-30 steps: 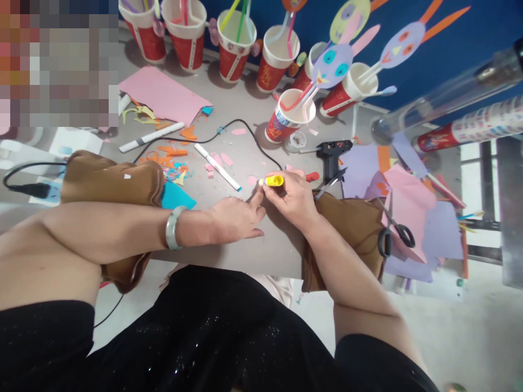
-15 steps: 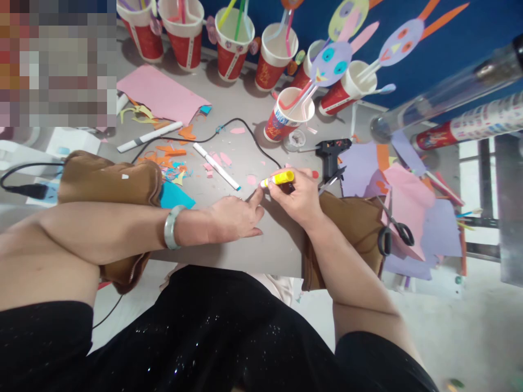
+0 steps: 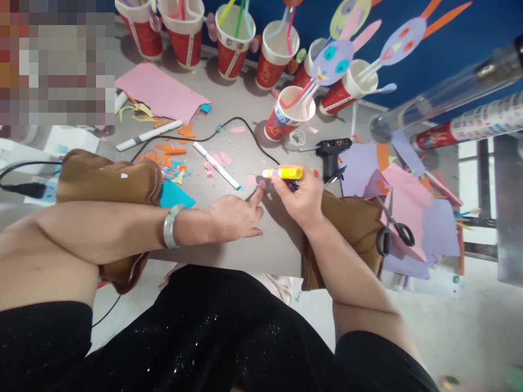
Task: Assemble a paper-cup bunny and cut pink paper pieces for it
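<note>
In my right hand (image 3: 303, 196) is a short yellow and white glue stick (image 3: 289, 173), gripped between thumb and fingers with its white end pointing left. That end hovers just above a small pink paper disc (image 3: 262, 184). The outstretched index finger of my left hand (image 3: 237, 218) presses on the disc's near edge, against the grey table (image 3: 278, 247). The left thumb is spread away from the other fingers. A white marker (image 3: 216, 165) lies just beyond the left hand, and another small pink paper piece (image 3: 251, 178) is beside the disc.
Red and white paper cups (image 3: 236, 54) with straws and paper faces line the back. A black glue gun (image 3: 333, 155) stands right of my hands, its cable crossing the table. Scissors (image 3: 394, 226) and coloured paper (image 3: 441, 228) lie farther right; paper scraps (image 3: 171, 151) lie left.
My right hand has moved slightly right with the glue stick, uncovering the pink disc under my left fingertip. My left hand stays in place.
</note>
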A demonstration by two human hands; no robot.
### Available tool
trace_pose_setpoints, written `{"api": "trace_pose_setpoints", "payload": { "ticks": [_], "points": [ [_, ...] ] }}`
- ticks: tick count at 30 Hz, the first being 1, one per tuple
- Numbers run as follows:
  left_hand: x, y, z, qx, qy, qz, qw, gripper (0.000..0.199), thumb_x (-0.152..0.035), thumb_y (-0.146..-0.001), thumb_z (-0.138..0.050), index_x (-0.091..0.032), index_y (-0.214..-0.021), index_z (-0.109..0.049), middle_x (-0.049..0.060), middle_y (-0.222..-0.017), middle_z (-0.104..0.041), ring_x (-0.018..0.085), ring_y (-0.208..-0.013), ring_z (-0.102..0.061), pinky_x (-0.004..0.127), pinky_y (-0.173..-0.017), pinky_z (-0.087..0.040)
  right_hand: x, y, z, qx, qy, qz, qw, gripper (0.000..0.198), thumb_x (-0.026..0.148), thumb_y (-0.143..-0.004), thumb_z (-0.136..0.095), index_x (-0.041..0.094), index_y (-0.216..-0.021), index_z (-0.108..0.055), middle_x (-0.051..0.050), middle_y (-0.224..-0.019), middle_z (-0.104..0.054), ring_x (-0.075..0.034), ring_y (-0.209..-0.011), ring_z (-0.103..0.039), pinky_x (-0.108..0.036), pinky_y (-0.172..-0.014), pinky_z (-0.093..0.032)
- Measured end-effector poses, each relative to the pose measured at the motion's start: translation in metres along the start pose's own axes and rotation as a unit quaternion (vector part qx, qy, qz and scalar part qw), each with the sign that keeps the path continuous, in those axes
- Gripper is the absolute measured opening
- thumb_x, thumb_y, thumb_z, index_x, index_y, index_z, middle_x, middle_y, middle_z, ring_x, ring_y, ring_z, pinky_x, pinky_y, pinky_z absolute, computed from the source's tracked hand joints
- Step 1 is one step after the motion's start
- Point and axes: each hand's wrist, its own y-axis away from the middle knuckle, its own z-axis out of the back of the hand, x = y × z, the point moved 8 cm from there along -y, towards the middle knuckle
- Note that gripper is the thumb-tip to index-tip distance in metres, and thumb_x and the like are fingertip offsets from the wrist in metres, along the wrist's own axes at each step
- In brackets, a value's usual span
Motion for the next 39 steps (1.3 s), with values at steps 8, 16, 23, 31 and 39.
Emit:
{"api": "trace_pose_setpoints", "payload": {
  "ticks": [8,16,23,31,39],
  "points": [
    [0.000,0.002,0.002,0.006,0.005,-0.008,1.000,0.059,-0.052,-0.101,-0.044,-0.008,-0.137,-0.059,0.034,-0.163,-0.024,0.030,-0.084,-0.076,0.036,-0.060,-0.056,0.001,-0.002,0.000,0.060,0.023,0.022,0.998,0.006,0.030,-0.085,-0.066,0.025,-0.085,-0.064,0.001,-0.074,-0.072,-0.019,-0.071,-0.066,-0.041,-0.087,-0.051],
    [0.001,0.002,0.003,0.010,0.019,-0.006,1.000,0.058,-0.053,-0.100,-0.046,-0.009,-0.135,-0.062,0.033,-0.163,-0.026,0.031,-0.087,-0.076,0.036,-0.060,-0.055,0.006,0.000,-0.017,0.117,0.055,0.056,0.990,0.011,0.035,-0.091,-0.060,0.025,-0.089,-0.061,-0.001,-0.085,-0.077,-0.022,-0.079,-0.069,-0.046,-0.095,-0.045],
    [0.002,0.001,-0.003,-0.031,0.028,-0.009,0.999,0.057,-0.051,-0.100,-0.048,-0.009,-0.136,-0.062,0.034,-0.162,-0.027,0.028,-0.081,-0.075,0.037,-0.060,-0.055,0.000,0.000,0.003,0.015,0.036,-0.001,0.999,0.010,0.034,-0.090,-0.062,0.025,-0.092,-0.064,-0.004,-0.085,-0.075,-0.023,-0.080,-0.070,-0.044,-0.091,-0.050],
    [0.001,0.001,-0.001,-0.010,0.025,-0.015,1.000,0.057,-0.051,-0.100,-0.048,-0.007,-0.135,-0.062,0.035,-0.161,-0.029,0.028,-0.083,-0.075,0.035,-0.059,-0.054,0.004,0.000,-0.013,0.105,0.018,0.033,0.994,0.008,0.033,-0.089,-0.063,0.026,-0.091,-0.063,-0.001,-0.086,-0.076,-0.022,-0.079,-0.068,-0.046,-0.096,-0.048],
    [0.000,0.001,-0.002,0.001,-0.007,-0.008,1.000,0.060,-0.052,-0.102,-0.040,-0.008,-0.137,-0.058,0.036,-0.162,-0.025,0.030,-0.082,-0.075,0.035,-0.058,-0.052,0.003,0.001,-0.009,0.043,0.032,0.027,0.998,0.014,0.039,-0.093,-0.062,0.026,-0.096,-0.064,-0.003,-0.088,-0.076,-0.022,-0.078,-0.068,-0.045,-0.094,-0.051]
  ]
}}
